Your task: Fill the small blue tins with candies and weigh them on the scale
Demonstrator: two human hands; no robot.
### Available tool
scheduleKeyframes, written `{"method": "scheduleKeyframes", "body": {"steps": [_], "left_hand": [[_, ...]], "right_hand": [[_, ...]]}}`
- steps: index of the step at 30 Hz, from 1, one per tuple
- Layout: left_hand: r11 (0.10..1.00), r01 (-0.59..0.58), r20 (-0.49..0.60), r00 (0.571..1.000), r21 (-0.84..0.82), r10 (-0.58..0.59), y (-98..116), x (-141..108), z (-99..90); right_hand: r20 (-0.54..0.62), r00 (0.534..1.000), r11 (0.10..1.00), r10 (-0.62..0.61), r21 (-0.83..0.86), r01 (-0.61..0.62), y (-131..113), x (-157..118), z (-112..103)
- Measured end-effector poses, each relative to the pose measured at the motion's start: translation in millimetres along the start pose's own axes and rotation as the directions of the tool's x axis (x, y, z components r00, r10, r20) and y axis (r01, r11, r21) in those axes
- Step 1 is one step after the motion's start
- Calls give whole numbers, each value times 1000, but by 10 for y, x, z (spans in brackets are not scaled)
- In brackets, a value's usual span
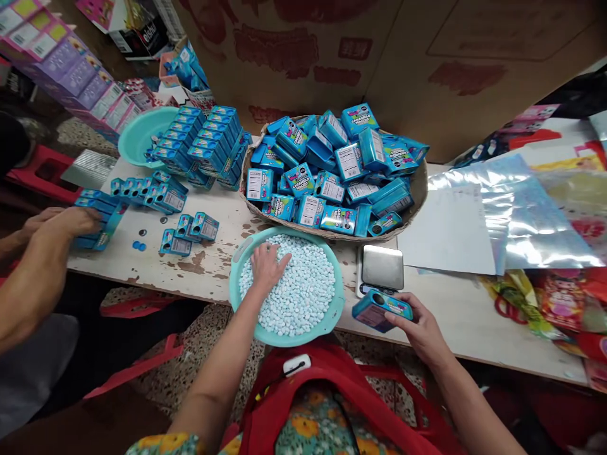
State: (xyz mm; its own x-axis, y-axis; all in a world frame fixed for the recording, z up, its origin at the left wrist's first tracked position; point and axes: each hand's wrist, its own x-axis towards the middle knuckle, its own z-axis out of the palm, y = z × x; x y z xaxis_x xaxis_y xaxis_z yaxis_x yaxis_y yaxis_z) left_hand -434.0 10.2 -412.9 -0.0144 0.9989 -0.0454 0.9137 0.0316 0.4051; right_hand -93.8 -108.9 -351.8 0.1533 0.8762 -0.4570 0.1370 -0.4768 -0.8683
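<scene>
My left hand [268,268] rests in a turquoise basin [234,297] full of small pale blue and white candies [303,294]. Its thumb is spread from the fingers, and the fingertips dip among the candies. My right hand [420,325] grips a blue candy box [379,309], tilted, with a round dark hole in its upper face. That box is just in front of a small digital scale [382,268] with a bare metal plate. Behind the basin, a cut-down cardboard tray [246,205] is heaped with similar blue boxes [310,183].
At the left, a co-worker's hands [71,224] are on a row of blue boxes [102,218]. More boxes [203,142] stand stacked near another turquoise bowl [137,136]. White paper [443,234] and shiny film [535,215] lie at right. A large carton [332,57] rises behind.
</scene>
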Motion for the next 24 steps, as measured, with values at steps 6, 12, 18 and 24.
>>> {"method": "scheduleKeyframes", "body": {"steps": [6, 12, 18, 24], "left_hand": [[999, -15, 78, 997, 37, 12, 343, -298, 48], [992, 104, -50, 993, -73, -108, 409, -492, 88], [480, 354, 115, 881, -802, -458, 532, -409, -161], [-128, 204, 238, 897, -971, -374, 941, -483, -712]], "right_hand": [[-43, 999, 934, -31, 355, 44, -236, 77, 406], [14, 978, 976, -208, 63, 206, -558, 89, 854], [166, 874, 814, -456, -319, 486, -722, 84, 1035], [316, 771, 589, -553, -505, 630, -776, 74, 1296]]}}
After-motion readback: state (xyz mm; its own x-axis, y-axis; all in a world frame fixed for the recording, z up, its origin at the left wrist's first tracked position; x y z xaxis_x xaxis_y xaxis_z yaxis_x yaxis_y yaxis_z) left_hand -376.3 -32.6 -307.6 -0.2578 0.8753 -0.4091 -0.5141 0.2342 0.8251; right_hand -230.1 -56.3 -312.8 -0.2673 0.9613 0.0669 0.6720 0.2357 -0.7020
